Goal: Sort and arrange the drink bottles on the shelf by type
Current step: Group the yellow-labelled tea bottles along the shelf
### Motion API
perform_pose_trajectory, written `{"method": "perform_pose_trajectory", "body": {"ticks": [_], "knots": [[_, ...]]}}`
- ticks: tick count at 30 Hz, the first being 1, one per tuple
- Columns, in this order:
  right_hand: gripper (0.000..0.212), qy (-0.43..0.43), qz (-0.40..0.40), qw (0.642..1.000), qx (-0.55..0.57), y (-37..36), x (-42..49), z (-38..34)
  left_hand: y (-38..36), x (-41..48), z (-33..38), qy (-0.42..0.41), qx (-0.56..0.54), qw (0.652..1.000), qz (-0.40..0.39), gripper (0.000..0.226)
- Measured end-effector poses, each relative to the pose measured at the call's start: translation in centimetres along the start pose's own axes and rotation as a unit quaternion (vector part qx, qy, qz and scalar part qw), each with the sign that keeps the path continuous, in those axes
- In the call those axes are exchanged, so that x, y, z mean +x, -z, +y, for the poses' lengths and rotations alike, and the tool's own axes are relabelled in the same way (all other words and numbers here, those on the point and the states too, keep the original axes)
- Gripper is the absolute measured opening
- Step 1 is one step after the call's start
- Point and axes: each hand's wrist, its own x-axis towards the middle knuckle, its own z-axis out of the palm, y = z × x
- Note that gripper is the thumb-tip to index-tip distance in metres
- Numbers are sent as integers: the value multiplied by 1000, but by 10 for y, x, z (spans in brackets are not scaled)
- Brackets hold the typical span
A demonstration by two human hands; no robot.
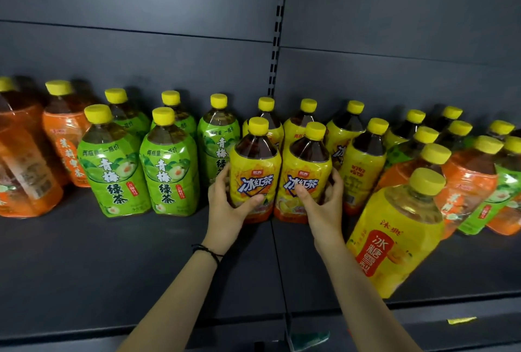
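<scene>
Two yellow iced black tea bottles stand side by side at the shelf's middle. My left hand (229, 205) grips the left iced tea bottle (255, 165) low on its label. My right hand (321, 205) grips the right iced tea bottle (307, 171) the same way. More yellow iced tea bottles (341, 131) stand behind them. Green plum tea bottles (112, 171) stand to the left, orange jasmine tea bottles (66, 129) at the far left.
A pale yellow pear drink bottle (394, 236) stands near the front edge on the right, beside my right forearm. Mixed orange and green bottles (468, 179) crowd the far right. The dark shelf (112, 267) runs below, with a slotted upright (277, 27) behind.
</scene>
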Motion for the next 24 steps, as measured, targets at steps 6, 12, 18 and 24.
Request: {"method": "perform_pose_trajectory", "body": {"ticks": [6,12,18,24], "knots": [[79,15,55,996,-63,-4,12,10,-17,10,2,-2,-2,1000,25,100],[64,34,60,998,-14,-12,18,10,-28,17,1,11,-11,998,63,77],[81,-9,105,986,-128,-22,18,18,-38,13,6,-5,3,996,85,75],[76,-13,94,985,-141,-17,10,7,-26,5,12,-1,34,999,25,70]]}}
